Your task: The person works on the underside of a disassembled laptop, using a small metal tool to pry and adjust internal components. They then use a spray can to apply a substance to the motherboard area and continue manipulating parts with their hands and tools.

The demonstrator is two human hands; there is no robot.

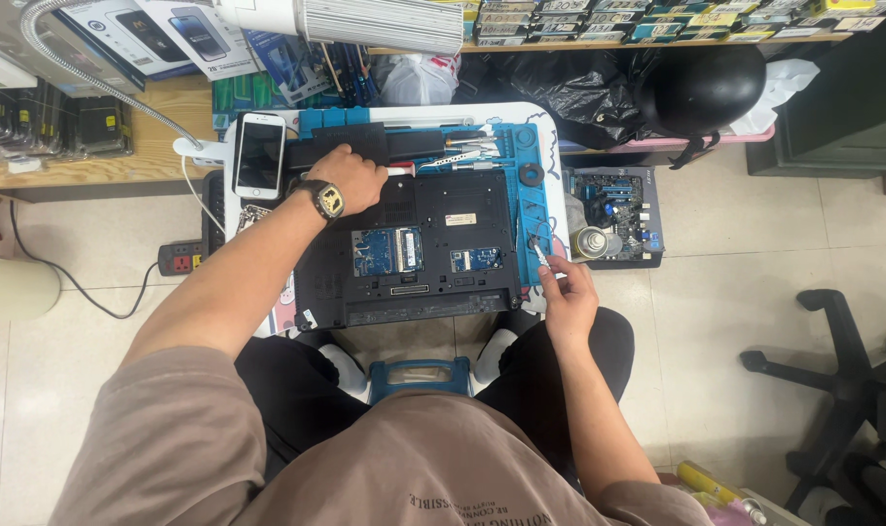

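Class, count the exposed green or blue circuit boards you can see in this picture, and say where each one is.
3: two inside the open laptop, one left and one right; one loose board right of the mat. Others may be hidden.

Laptop (414, 248) base matt black plastic; mat (545, 156) blue rubbery; floor (755, 253) glossy tile

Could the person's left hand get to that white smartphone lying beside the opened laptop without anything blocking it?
Probably yes. The left hand rests at the back edge of the opened laptop, and the white smartphone lies face up just beside it on the mat. Nothing visible stands between them.
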